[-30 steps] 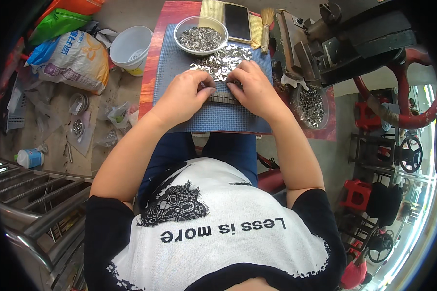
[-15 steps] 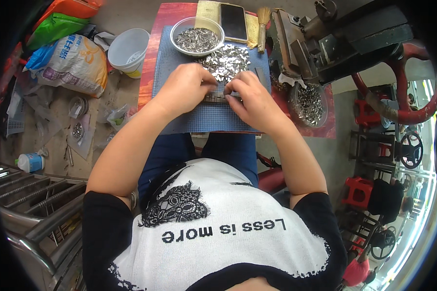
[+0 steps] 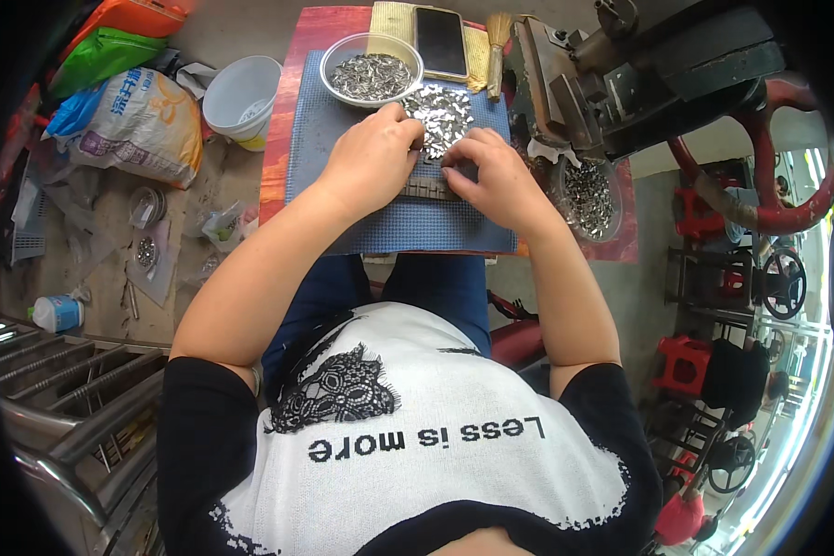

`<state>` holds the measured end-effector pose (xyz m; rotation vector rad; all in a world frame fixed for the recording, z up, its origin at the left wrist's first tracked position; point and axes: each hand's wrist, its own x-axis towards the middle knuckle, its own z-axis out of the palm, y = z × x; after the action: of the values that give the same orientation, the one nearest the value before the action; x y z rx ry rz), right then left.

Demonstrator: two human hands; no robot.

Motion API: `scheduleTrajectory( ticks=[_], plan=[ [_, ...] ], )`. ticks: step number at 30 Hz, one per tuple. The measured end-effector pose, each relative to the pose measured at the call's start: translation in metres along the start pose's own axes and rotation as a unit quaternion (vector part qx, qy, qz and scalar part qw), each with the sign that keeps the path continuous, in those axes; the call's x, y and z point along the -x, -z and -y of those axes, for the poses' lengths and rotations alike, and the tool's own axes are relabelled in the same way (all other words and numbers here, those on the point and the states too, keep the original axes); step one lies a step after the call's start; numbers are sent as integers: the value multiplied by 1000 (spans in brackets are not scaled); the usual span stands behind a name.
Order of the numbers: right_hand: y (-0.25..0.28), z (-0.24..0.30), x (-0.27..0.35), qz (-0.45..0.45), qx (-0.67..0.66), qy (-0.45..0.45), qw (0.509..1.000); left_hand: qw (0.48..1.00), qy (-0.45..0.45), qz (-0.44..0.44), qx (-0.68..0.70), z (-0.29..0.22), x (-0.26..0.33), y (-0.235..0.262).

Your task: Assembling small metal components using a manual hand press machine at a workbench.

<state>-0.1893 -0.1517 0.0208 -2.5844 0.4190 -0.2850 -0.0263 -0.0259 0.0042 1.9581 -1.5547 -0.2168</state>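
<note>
Both hands curl on small shiny metal parts: left hand (image 3: 372, 156) at the heap (image 3: 440, 113), right hand (image 3: 493, 174) pinching one. Light, stiff, slippery pieces; fingertip edge-pinches suit them best.

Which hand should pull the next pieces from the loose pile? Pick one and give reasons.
Left, probably. The left hand has fingertips at the edge of the pile; the right hand sits lower, over the strip.

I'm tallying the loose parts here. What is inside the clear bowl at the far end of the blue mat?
The clear bowl holds a heap of small shiny metal pieces, filling it partway. Their exact shape is too small to tell, and the heap hides the bowl's bottom.
</note>
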Motion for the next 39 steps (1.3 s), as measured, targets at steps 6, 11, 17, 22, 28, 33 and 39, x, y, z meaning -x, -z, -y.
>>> scheduleTrajectory(
  ticks=[6,11,17,22,28,33,39],
  plan=[
    [-8,18,1,1,-44,85,995,995,1,-35,92,2,9,13],
    [-10,23,4,-33,0,85,996,965,111,35,235,-3,15,25],
    [1,17,10,-78,-33,-10,996,972,65,33,221,-2,25,12],
    [1,9,23,-88,-63,-53,993,994,-29,31,105,3,28,8],
    [2,9,24,-91,-63,-44,993,995,-14,43,91,1,22,13],
    [-1,6,28,-94,-64,-23,993,996,-42,-37,73,6,6,32],
    [2,11,30,-95,-86,-33,991,980,-24,75,-183,42,-72,77]
  ],
)
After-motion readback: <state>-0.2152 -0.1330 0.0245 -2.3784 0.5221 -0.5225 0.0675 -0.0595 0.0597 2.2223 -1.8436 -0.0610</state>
